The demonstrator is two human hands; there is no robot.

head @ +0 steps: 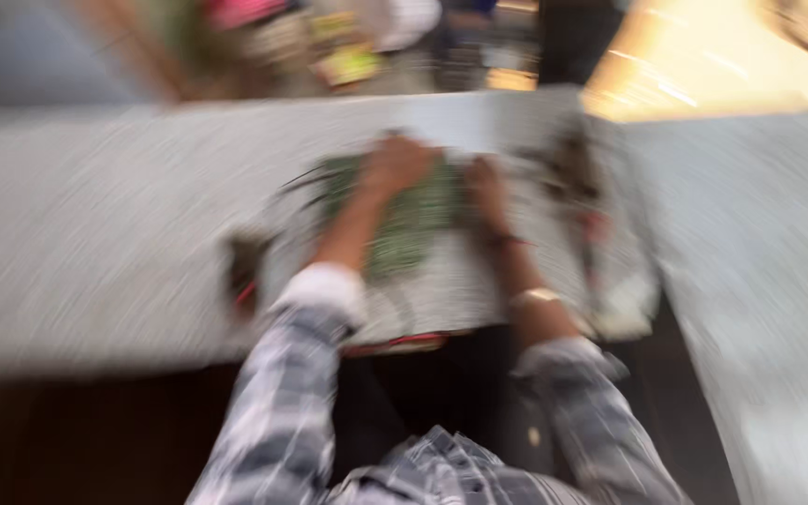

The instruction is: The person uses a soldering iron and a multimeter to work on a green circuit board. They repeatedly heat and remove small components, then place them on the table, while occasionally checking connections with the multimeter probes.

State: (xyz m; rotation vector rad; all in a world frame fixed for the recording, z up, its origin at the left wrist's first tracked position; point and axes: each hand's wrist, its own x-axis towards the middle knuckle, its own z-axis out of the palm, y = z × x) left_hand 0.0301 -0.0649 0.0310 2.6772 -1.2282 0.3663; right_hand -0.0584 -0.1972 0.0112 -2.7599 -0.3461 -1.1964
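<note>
Both hands on a green board, badly blurred.
Left hand [402, 164] and right hand [484, 187] rest upon the green board [413, 224], arms outstretched; finger positions cannot be told.

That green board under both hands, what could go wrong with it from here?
The picture is badly blurred, so this is cautious. Both the left hand and the right hand rest on the green board; pressing unevenly might flex or scratch it. Dark cables seem to trail from its left side and could snag on a sleeve. A small dark object lies close to the table edge and might get knocked off.
</note>
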